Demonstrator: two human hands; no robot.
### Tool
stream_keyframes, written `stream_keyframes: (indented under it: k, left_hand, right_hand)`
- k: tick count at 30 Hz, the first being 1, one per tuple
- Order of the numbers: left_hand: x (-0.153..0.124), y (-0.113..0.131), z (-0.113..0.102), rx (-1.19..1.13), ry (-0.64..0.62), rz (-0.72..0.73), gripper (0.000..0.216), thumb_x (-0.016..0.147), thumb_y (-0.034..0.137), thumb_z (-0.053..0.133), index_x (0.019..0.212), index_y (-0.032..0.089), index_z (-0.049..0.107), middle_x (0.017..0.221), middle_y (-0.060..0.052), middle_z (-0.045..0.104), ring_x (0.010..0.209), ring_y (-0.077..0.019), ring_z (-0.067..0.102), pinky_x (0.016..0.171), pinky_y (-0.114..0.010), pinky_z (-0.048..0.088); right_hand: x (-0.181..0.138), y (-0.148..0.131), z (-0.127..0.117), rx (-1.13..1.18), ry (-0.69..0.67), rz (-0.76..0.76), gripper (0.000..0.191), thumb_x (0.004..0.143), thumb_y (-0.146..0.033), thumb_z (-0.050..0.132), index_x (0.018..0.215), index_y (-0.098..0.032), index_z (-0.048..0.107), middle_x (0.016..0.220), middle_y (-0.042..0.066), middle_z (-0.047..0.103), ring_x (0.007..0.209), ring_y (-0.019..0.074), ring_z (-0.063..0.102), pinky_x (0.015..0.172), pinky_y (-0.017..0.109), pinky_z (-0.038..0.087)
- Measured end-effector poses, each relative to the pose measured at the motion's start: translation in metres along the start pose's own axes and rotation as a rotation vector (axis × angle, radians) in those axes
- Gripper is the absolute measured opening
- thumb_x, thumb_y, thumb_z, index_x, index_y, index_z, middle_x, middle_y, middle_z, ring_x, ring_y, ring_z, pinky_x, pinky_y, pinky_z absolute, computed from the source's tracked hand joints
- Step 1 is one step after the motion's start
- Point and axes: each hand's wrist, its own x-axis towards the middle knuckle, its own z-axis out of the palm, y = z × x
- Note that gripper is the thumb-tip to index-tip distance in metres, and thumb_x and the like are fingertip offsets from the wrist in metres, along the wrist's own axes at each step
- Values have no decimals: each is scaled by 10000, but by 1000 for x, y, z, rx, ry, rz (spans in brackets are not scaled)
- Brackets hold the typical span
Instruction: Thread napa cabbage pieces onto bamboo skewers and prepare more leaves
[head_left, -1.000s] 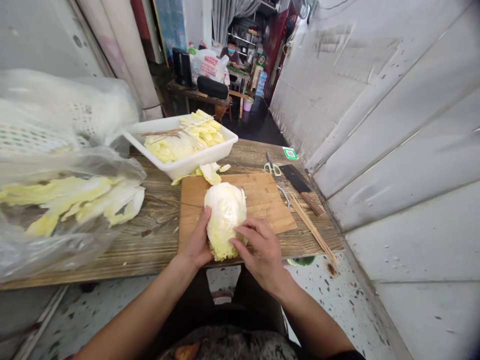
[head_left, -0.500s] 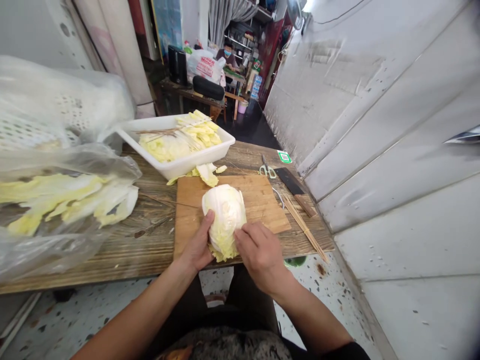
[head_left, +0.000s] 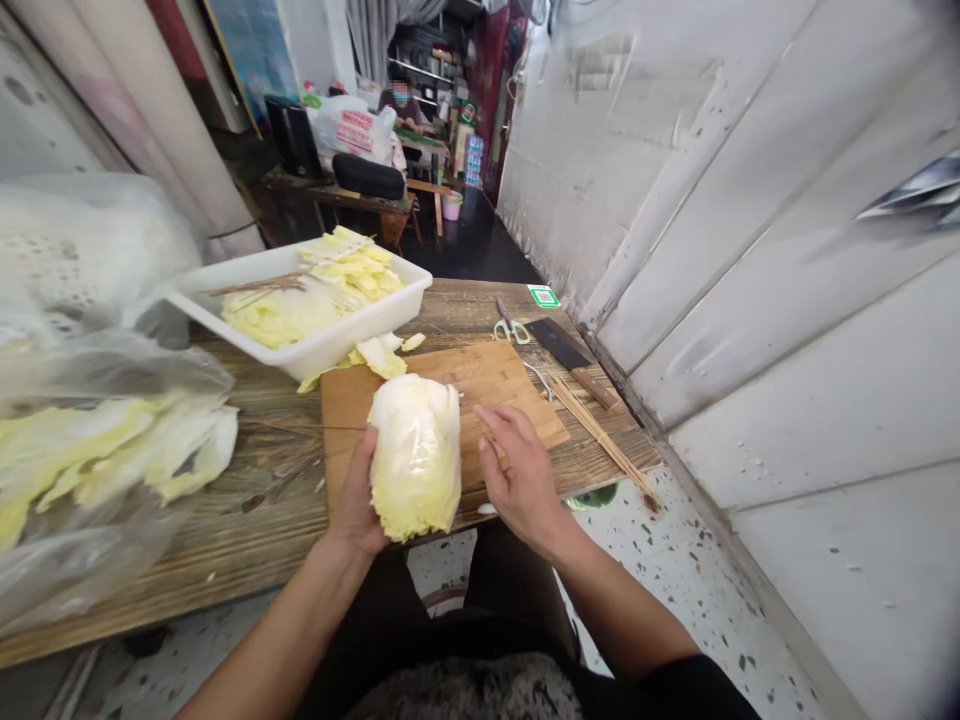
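A pale napa cabbage (head_left: 416, 455) sits over the front part of the wooden cutting board (head_left: 495, 375), its frilly yellow end towards me. My left hand (head_left: 358, 505) is wrapped round its left side, with part of the fingers hidden beneath. To the right of the cabbage, a small gap away from it, my right hand (head_left: 521, 475) hovers over the board. Its thumb and forefinger are apart and nothing shows between them. Loose cabbage leaf pieces (head_left: 381, 352) lie at the board's back left corner.
A white tray (head_left: 345, 328) of leaves and thin sticks stands behind left. Plastic bags with leaves (head_left: 127, 440) cover the left side. Scissors (head_left: 511, 328), a cleaver (head_left: 562, 345) and a bundle of skewers (head_left: 600, 430) lie right, near the wall. A person (head_left: 405, 105) sits far back.
My right hand has come off the cabbage and opened. The cabbage has turned a little in my left hand. The view has swung right, so the scene sits further left.
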Motion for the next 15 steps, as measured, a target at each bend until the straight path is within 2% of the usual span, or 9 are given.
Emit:
stream_keyframes:
  k: [2,4,7,9,11,13,15]
  left_hand:
    - [1,3,-3,-11,-4,21,417,821,478,611,1121,194,666,944,-46,773,955,-274,709,923,-395,546]
    - [3,6,-7,-22,-12,43,427,802,482,633,1120,198,664,960,-29,772,894,-246,721,903,-354,554]
    - [9,9,-15,-38,-26,61,482,743,501,678,1126,210,656,994,-21,767,797,-217,723,833,-322,576]
    - [12,11,-18,-45,-44,27,531,680,532,706,1100,211,661,978,-32,767,756,-230,717,785,-348,590]
    - [13,15,-20,-40,-73,-57,599,653,572,701,1107,184,653,989,-79,758,774,-281,713,757,-419,593]
    - [14,18,-20,-34,-102,-140,646,670,595,671,1142,155,633,1042,-128,738,812,-333,705,727,-487,588]
    - [14,20,-21,-44,-116,-172,609,712,595,634,1149,170,624,1056,-123,731,804,-334,699,691,-503,586]
  right_hand:
    - [-1,3,2,70,-98,12,387,922,-133,426,1292,-172,532,1247,149,541,1186,223,517,992,414,468]
    - [-3,2,5,161,-167,21,346,921,-147,449,1245,-192,563,1267,133,527,1220,216,498,1015,402,454]
    - [-7,-1,10,317,-157,47,180,911,-197,526,1058,-189,629,1137,104,574,1089,186,570,929,324,503]
    - [-8,-1,13,403,-132,97,132,898,-218,568,1011,-191,629,1025,72,597,942,157,602,843,286,528]
    - [-7,3,16,445,-108,170,172,888,-207,584,1057,-201,616,1003,52,598,862,137,594,804,274,534]
    - [-6,6,19,457,-97,222,219,870,-185,599,1089,-202,605,1036,52,585,854,131,586,792,271,534]
    - [-5,8,22,463,-121,239,161,856,-176,615,1016,-191,622,1070,59,568,894,134,588,795,266,530]
